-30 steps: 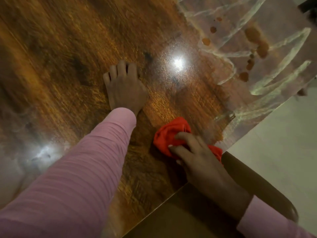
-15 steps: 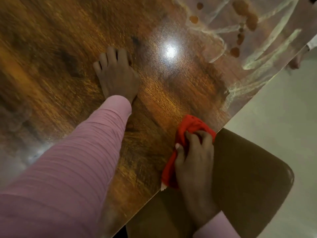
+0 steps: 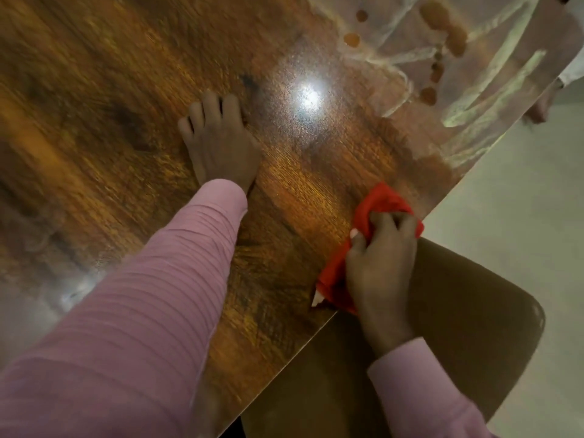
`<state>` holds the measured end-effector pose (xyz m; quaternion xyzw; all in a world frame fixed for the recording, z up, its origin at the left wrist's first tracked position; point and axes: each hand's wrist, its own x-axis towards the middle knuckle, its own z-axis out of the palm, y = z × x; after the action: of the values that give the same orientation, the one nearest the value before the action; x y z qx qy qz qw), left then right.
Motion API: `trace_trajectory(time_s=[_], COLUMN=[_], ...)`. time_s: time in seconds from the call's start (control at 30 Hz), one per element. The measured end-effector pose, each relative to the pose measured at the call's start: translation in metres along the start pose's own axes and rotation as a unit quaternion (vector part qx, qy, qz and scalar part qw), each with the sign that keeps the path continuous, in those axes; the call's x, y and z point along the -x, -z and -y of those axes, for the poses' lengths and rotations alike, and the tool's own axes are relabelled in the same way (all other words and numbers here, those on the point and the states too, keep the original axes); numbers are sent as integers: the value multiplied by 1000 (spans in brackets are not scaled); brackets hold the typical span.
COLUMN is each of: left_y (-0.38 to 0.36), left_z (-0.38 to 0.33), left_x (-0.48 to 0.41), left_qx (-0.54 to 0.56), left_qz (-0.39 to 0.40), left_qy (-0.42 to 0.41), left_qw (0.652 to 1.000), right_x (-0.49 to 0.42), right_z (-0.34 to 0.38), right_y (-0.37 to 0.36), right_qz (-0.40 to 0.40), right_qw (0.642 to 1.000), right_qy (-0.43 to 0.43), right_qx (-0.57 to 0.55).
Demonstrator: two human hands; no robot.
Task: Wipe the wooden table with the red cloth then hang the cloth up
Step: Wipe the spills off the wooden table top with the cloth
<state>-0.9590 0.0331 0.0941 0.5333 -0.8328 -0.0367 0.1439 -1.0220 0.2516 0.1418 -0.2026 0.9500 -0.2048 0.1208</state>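
Moved: crumpled red cloth, nudged toward 1 o'clock.
Right hand: bunched round it, table edge, 4 o'clock.
Left hand: flat on glossy brown wooden table.
Next: streaky patch, 1 o'clock, I reckon.

Middle: crossed by the left hand and pink sleeve.
Left side: the bare wooden table is left open.
Right edge: taken by the right hand gripping the red cloth, chair seat just below.
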Motion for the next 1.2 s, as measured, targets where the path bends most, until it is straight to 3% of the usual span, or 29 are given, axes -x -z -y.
trace_trajectory(time_s=[0.07,0.2,0.37,0.5,0.57,0.8,0.87,1.03,1.2], left_y=[2,3,-2,-14,-19,-32,-32,-32,-32], left_z=[0,-3,-54,-114,-131,-143,-144,-145,-146], left_x=[2,5,23,19,9,3,3,2,2], left_qx=[-3,-34,-27,-17,-24,-34,-40,-25,-18], left_qz=[-2,-27,-34,-17,-16,-32,-26,-26,-29], left_qy=[7,13,74,109,118,143,144,151,156], left_qw=[1000,999,996,994,993,989,988,988,987], right_x=[-8,-111,-162,-140,-161,-237,-215,-193,-270], right_z=[-8,-30,-42,-55,-63,-76,-76,-83,-73], right_y=[5,35,48,40,46,56,49,48,58], right_qz=[14,-4,50,148,166,91,113,154,72], right_qw=[1000,999,983,911,877,918,908,842,901], right_qy=[26,19,165,380,443,381,403,514,425], right_qx=[0,42,67,53,86,51,27,45,48])
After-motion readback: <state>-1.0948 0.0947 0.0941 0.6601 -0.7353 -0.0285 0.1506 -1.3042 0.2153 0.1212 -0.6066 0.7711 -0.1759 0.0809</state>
